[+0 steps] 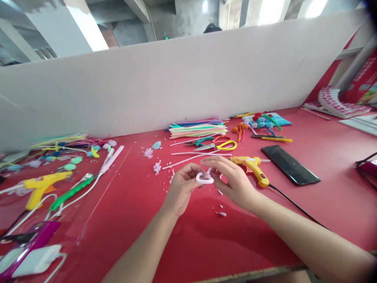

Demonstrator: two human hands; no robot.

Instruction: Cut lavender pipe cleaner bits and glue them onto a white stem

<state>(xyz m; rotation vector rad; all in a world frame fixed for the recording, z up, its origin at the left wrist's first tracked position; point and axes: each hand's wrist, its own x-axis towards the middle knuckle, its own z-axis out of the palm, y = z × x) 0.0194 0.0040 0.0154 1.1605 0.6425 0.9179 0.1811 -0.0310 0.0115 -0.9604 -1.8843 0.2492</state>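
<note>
Both hands meet just above the red desk (pixel 206 239), holding a small white fuzzy loop (pixel 204 179) between them. The left hand (pixel 181 188) has its grip pinched on the loop's near side, and the right hand (pixel 235 181) has its grip closed on the other end. The loop seems to be mid-shaping. Tightening the curve would call for a steady pinch from both. A yellow glue gun (pixel 251 167) lies just beside the right hand.

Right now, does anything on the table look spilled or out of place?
Loose white fluff scraps lie strewn over the red table around the left hand and right hand, which pinch a white loop. Nothing else looks damaged or askew.
</note>
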